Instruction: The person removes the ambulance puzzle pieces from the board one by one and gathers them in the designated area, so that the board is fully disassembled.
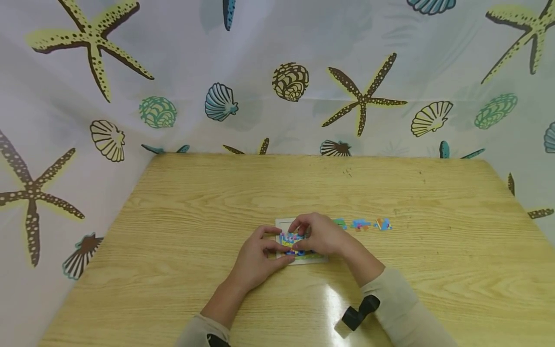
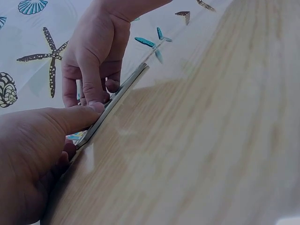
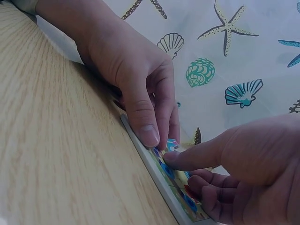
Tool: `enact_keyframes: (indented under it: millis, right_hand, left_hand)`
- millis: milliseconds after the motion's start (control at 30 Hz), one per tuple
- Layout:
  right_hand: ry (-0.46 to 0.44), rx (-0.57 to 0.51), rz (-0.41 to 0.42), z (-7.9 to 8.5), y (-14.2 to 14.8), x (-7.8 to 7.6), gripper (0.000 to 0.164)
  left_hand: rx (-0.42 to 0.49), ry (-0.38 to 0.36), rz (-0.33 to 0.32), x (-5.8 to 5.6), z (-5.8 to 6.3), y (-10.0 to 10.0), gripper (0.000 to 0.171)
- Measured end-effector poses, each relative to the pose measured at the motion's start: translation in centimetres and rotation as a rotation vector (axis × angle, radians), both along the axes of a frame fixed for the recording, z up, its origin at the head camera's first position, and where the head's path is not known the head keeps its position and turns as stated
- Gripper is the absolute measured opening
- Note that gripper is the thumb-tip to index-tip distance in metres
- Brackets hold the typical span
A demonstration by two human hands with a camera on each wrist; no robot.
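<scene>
Fingers of our left hand (image 1: 260, 258) are loosely stretched, with a gap between the thumb and the forefinger; the thumb rests on the near edge of the pale tray (image 1: 322, 260), and the forefinger touches the colourful puzzle (image 1: 287, 239) which lies inside it. Our right hand (image 1: 324, 234) comes from the other side, and its fingers are bent downward over the same puzzle, the thumb reaching to the pieces. Between its thumb and forefinger we see a small gap in the head view, but we cannot tell whether a piece is held there, because the hand covers it. The tray lies flat on the wooden table (image 1: 173, 241), between our two hands, and its upper left corner shows a pale bottom.

To the right of the tray, behind our right hand, three loose pieces lie in a row: a green piece (image 1: 341, 223), just beside this hand, then a blue and orange piece (image 1: 361, 224), and furthest right one more piece (image 1: 384, 224) with blue and orange. Behind the table hangs a white cloth (image 1: 256, 43), on which starfish and shells are printed
</scene>
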State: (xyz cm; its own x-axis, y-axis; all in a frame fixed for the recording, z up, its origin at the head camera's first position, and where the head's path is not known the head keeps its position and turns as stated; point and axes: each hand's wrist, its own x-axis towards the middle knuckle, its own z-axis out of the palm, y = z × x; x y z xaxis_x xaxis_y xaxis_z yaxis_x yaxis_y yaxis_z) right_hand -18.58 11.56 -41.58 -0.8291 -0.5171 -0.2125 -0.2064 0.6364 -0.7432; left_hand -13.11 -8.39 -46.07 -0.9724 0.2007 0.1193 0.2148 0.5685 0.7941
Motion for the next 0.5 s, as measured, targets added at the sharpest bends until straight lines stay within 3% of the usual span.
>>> enact_keyframes:
  millis: [233, 400, 500]
  right_hand:
    - [-0.011, -0.002, -0.005, 0.17, -0.16, 0.27, 0.023]
    - [-0.005, 0.000, 0.011, 0.50, -0.34, 0.49, 0.012]
    - [-0.003, 0.002, 0.004, 0.54, -0.38, 0.60, 0.019]
  left_hand:
    - [0.003, -0.001, 0.001, 0.06, 0.02, -0.01, 0.014]
    - [0.010, 0.000, -0.003, 0.10, 0.09, -0.06, 0.014]
    - [0.001, -0.002, -0.002, 0.14, 0.10, 0.01, 0.014]
